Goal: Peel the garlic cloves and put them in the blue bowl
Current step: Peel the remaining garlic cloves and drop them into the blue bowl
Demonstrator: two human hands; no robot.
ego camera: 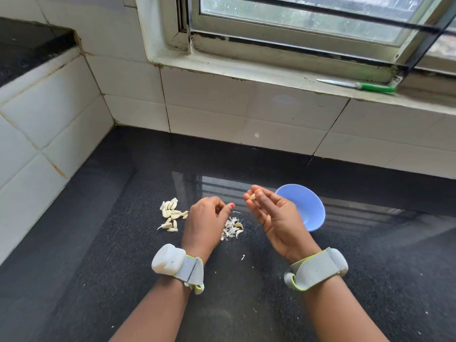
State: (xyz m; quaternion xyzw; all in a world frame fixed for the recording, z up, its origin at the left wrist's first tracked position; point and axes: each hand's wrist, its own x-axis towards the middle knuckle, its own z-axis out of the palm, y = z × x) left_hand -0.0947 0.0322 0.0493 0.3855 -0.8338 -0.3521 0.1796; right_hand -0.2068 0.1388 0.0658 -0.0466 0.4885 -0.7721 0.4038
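**A:** You have one garlic clove (253,196) pinched at the fingertips of your right hand (274,213), lifted above the counter and just to the left of the blue bowl (308,208). It looks bare, or close to it, though it is too small to be sure.

**B:** So which step is this?

**A:** My reading is the end of one peel: the clove is ready to go across. Your left hand (206,218) is loosely curled beside it, and I can't tell whether it has a scrap of skin between the fingers or nothing at all.

**B:** What does the next move need?

**A:** Carry your right hand a little rightward over the bowl's rim and let the clove drop. Then reach left for the next one from the pile of unpeeled cloves (171,213), which lies on the black counter (98,243) just beyond your left hand.

**B:** And what's in the bowl?

**A:** The part I can see holds nothing; your right hand hides its near-left side. The loose skins (232,229) lie on the counter between your hands, outside the bowl.
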